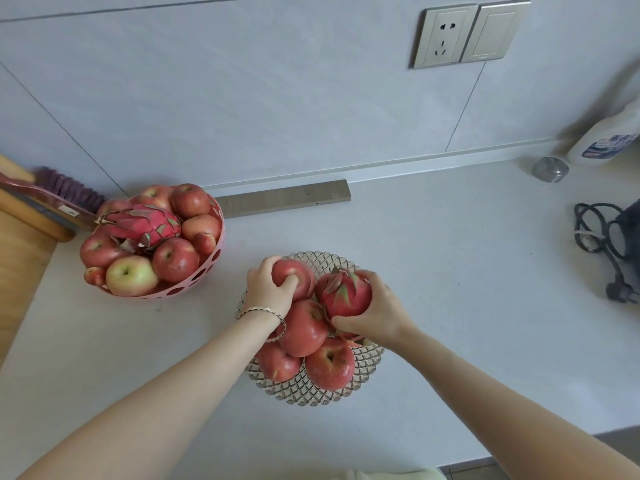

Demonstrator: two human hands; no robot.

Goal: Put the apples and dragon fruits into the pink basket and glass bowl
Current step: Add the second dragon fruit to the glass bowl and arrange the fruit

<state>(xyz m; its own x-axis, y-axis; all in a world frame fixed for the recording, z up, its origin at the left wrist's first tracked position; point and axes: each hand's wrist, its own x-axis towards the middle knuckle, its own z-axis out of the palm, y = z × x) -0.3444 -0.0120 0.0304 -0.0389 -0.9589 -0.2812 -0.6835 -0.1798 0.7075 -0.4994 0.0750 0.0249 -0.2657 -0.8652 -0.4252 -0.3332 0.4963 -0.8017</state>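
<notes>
You're at a pale kitchen counter [450,271] with a grey wall, socket [445,36] far right. The pink basket [207,275] sits far left, heaped with apples and one dragon fruit [145,225] lying across, tip pointing left. The glass bowl [322,393] is near centre. Your left hand [268,289] wraps snug around an apple [294,275]; your right hand [377,313] cups a dragon fruit [346,294], scales pointing far-left.

Pale grey table [433,271]: pink basket [207,271], glass bowl [304,393], metal bar [284,199], small metal tin [550,169], white bottle [606,140], coiled black cable [602,244].
</notes>
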